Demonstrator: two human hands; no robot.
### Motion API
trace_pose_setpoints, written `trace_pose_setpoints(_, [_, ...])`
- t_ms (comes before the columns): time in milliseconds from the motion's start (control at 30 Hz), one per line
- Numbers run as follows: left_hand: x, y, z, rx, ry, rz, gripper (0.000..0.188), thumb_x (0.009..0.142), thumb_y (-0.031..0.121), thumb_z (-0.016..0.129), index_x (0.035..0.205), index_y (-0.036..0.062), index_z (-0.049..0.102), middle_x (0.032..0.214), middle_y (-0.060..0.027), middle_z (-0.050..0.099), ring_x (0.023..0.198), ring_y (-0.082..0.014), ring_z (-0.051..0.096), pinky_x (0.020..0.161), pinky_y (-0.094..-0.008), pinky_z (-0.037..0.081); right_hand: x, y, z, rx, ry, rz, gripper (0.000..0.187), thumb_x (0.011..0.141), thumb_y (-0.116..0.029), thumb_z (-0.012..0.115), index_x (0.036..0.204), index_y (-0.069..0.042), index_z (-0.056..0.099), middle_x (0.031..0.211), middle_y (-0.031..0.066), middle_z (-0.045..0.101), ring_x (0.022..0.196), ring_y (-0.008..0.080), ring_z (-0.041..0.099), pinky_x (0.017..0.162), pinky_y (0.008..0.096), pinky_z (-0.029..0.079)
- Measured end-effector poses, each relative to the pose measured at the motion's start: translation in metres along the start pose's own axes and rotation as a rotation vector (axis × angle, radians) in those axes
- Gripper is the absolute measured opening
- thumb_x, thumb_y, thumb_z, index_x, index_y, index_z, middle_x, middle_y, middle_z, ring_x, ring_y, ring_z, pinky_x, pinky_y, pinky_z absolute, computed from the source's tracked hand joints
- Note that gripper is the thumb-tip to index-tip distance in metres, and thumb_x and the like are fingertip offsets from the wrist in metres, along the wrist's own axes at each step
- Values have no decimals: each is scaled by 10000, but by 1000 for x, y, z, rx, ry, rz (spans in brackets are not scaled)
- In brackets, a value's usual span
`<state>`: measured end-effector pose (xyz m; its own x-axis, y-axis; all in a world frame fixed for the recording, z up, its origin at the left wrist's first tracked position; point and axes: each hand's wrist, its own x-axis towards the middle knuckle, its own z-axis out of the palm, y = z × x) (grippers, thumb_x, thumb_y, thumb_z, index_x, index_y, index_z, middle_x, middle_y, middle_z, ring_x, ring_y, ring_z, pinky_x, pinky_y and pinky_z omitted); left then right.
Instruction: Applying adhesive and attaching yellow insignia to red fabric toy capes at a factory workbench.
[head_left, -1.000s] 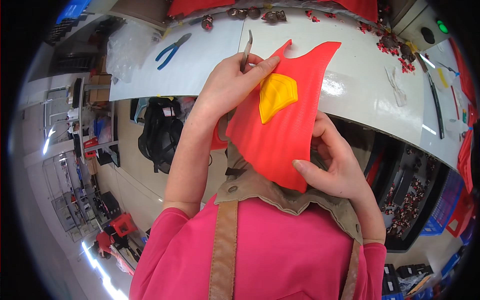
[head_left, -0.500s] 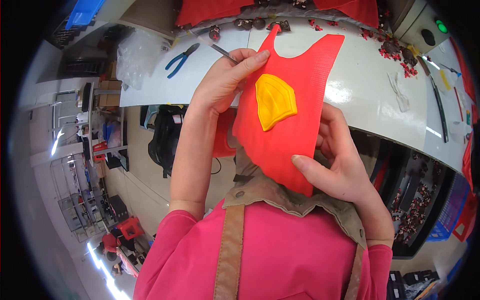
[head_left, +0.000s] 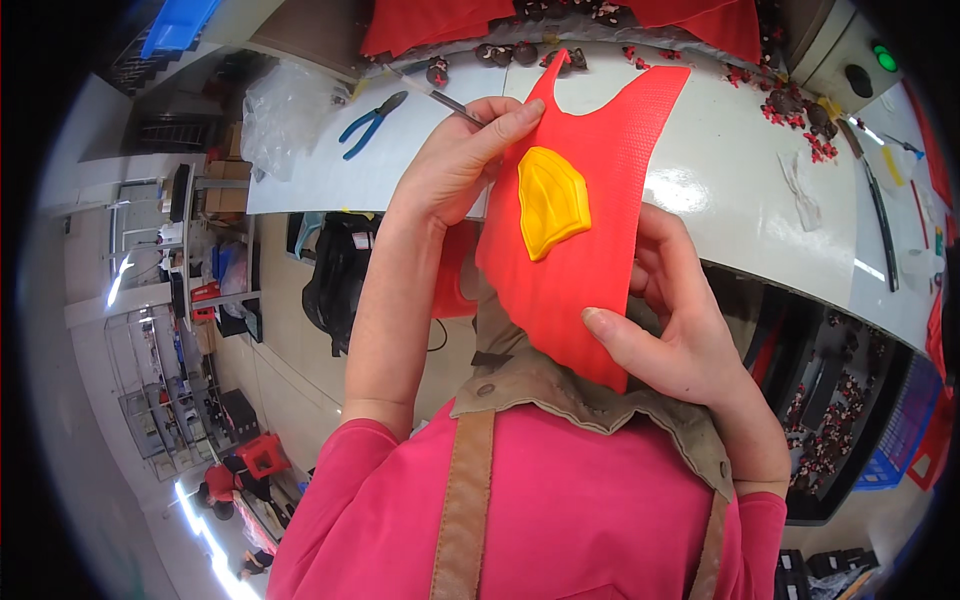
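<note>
By a big white table [head_left: 750, 150], a red sheet [head_left: 570, 310] was held up. The right hand [head_left: 683, 325] gripped its lower side; the left hand [head_left: 455, 165] pinched its top. A yellow patch [head_left: 553, 205] sat on it. The left hand also held a thin tool [head_left: 452, 105].

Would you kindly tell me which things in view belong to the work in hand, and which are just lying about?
In use:
red sheet, in left hand and right hand
yellow patch on it
slim tool in left hand

Apparently lying about:
blue-handled pliers on the worktop
crumpled clear plastic
white strip
</note>
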<state>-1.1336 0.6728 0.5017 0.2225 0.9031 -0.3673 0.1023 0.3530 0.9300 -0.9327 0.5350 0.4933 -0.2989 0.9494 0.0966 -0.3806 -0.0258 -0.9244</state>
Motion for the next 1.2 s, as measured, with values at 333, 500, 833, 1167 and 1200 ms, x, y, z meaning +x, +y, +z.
trace_pose_setpoints(333, [-3,-2,4,139,37,131,287,813,256,760,962,76,593,848,32,597,788,-48,543,707,-188,417,8,1,-1,48,87,64,492,914,-91,571,1327,31,333,1228,135,519,1093,181,578,903,301,469])
trace_pose_setpoints(500, [-5,2,8,190,56,149,314,797,259,777,963,72,588,832,38,587,772,-48,522,707,-178,402,6,3,0,73,107,55,455,933,-74,541,1324,34,334,1238,135,515,1101,176,572,917,307,466])
trace_pose_setpoints(833, [-9,1,19,113,297,480,308,897,305,644,985,23,557,705,34,433,648,-64,403,594,-220,338,5,15,-6,93,209,58,381,935,-65,513,1275,37,374,1160,123,548,1020,154,592,856,288,478])
trace_pose_setpoints(1167, [-60,-12,63,-266,-113,343,152,981,222,408,995,76,450,714,-14,410,609,-80,331,562,-227,317,3,18,-16,-36,166,172,457,942,0,487,1369,25,328,1284,104,481,1169,133,488,982,293,415])
trace_pose_setpoints(1200, [-61,-13,67,-198,-84,357,164,987,228,395,1012,75,449,716,-3,410,619,-68,334,571,-224,319,2,18,-17,-31,156,207,451,941,3,487,1364,24,332,1272,107,488,1155,129,497,967,288,427])
